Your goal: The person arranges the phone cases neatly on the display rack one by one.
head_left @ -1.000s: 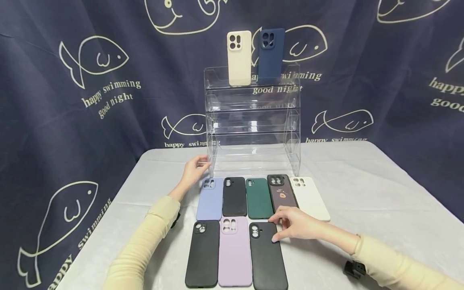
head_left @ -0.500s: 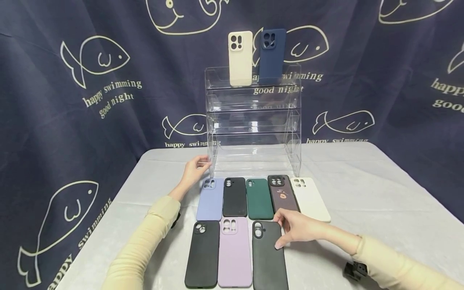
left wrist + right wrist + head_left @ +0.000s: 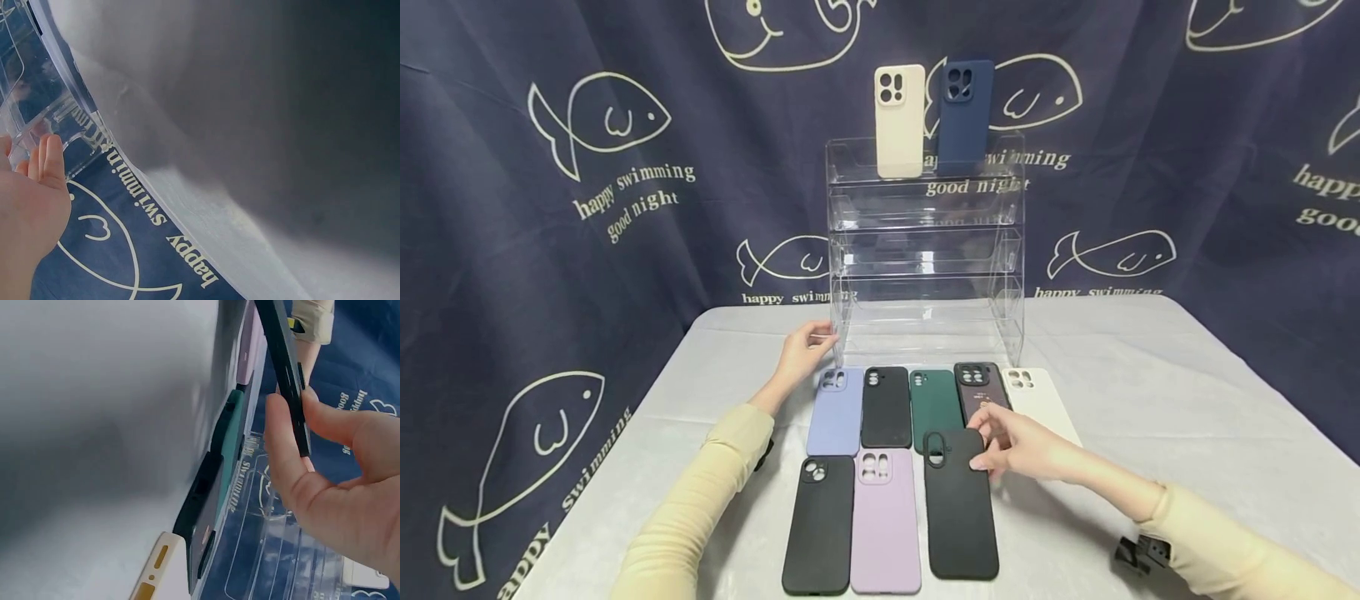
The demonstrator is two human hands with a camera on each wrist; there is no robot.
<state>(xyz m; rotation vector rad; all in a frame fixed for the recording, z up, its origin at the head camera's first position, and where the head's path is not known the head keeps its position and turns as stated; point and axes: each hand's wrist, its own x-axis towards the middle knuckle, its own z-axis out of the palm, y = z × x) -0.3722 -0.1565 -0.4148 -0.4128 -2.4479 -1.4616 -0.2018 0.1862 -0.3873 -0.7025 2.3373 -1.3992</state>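
Observation:
A black phone case [image 3: 961, 517] is pinched at its upper right edge by my right hand [image 3: 1026, 446]. In the right wrist view the thumb and fingers of the hand [image 3: 337, 462] hold the black case [image 3: 286, 369] from both sides, clear of the table. My left hand [image 3: 801, 354] touches the lower left side of the clear tiered stand [image 3: 925, 287]; in the left wrist view its fingers [image 3: 53, 156] lie against the clear plastic. A cream case [image 3: 899, 125] and a navy case [image 3: 964, 121] stand upright in the top tier.
Below the stand lie blue [image 3: 835, 417], black [image 3: 886, 412], green [image 3: 934, 408], dark patterned [image 3: 981, 392] and white [image 3: 1045, 404] cases. Nearer me are a black case [image 3: 817, 533] and a purple case [image 3: 886, 533]. A dark curtain [image 3: 625, 275] hangs behind the table [image 3: 1150, 375].
My right hand has lifted the black case, whose upper end now overlaps the bottom of the green case in view. The left hand has stayed at the stand's side.

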